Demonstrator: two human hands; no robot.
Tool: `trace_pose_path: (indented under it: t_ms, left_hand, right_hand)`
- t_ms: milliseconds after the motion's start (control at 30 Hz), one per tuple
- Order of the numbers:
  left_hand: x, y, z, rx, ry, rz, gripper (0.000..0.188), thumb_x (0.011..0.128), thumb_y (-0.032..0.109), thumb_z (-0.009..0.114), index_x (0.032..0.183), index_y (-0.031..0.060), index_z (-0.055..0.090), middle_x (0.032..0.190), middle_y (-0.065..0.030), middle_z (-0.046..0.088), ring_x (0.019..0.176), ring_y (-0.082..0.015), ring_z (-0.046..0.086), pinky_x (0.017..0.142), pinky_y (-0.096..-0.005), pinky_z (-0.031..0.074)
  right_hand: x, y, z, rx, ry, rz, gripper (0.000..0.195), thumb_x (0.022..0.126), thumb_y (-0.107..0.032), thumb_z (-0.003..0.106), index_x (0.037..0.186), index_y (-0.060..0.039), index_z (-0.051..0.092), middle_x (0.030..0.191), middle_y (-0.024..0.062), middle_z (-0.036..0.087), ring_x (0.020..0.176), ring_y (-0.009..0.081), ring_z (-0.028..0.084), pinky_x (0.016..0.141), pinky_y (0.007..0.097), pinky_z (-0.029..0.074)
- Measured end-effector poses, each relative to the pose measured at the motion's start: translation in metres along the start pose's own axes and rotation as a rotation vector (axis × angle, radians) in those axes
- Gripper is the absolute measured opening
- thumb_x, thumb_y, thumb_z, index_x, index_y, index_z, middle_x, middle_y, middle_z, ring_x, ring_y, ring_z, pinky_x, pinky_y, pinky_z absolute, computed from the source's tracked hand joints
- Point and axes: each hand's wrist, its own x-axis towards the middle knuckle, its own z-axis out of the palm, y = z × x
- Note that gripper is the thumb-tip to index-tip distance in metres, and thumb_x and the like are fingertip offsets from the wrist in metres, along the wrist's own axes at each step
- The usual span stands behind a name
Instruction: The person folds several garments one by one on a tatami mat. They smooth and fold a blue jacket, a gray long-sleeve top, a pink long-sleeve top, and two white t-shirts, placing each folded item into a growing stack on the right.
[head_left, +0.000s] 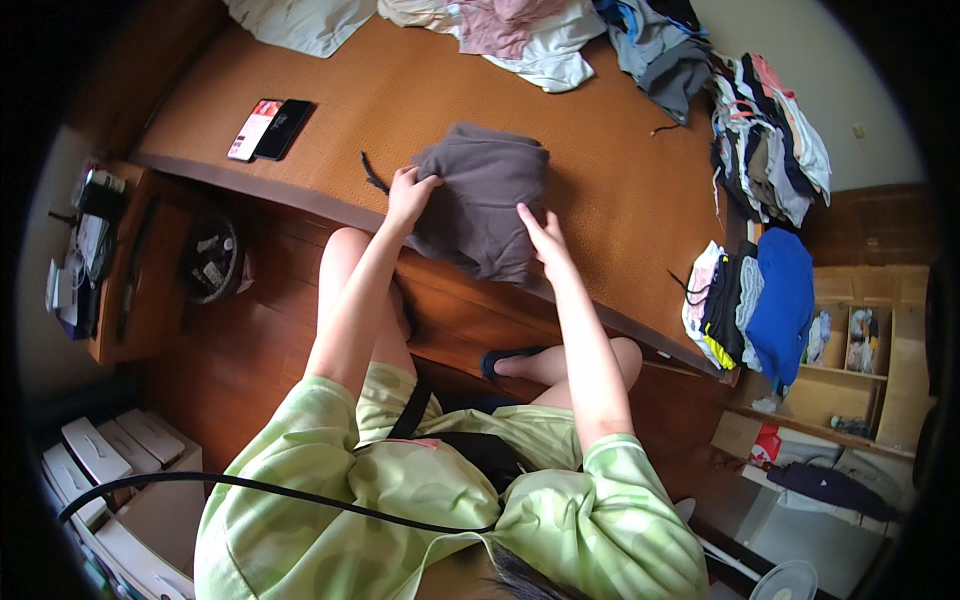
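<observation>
A folded dark grey-brown garment (484, 199) lies before me at the near edge of the bed with its woven orange-brown mat (622, 187). My left hand (410, 196) grips the garment's left edge, the thumb on top and the fingers partly hidden. At the right edge is my right hand (546, 238), its thumb on the cloth and its other fingers apart; whether it grips the cloth is unclear. A dark cord (373, 174) lies just left of the garment.
Two phones (255, 131) (284, 130) lie at the bed's left. Loose clothes (525, 37) are heaped along the far side. Clothing piles (769, 142) and folded clothes (780, 300) stand at the right. A waste bin (212, 259) is on the floor, left.
</observation>
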Motion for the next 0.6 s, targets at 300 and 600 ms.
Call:
trace_pose_path:
  t_ms: [300, 600]
  left_hand:
    - [-0.013, -0.037, 0.007, -0.091, 0.051, -0.042, 0.059, 0.07, 0.027, 0.082, 0.111, 0.0002, 0.049, 0.098, -0.0113, 0.062, 0.086, -0.0175, 0.059, 0.075, -0.0287, 0.048]
    - [-0.09, 0.006, 0.051, -0.606, -0.686, -0.526, 0.054, 0.087, 0.047, 0.062, 0.123, 0.009, 0.048, 0.12, -0.0091, 0.056, 0.108, -0.022, 0.056, 0.086, -0.0484, 0.049]
  right_hand:
    - [0.003, 0.015, 0.006, 0.326, 0.091, 0.038, 0.045, 0.063, -0.023, 0.077, 0.096, 0.0053, 0.065, 0.097, 0.0192, 0.067, 0.09, 0.028, 0.065, 0.08, 0.0368, 0.051]
    - [-0.111, -0.102, -0.087, 0.451, -0.116, -0.08, 0.038, 0.069, -0.022, 0.071, 0.098, 0.0032, 0.067, 0.093, 0.0165, 0.068, 0.087, 0.0248, 0.064, 0.082, 0.0335, 0.048]
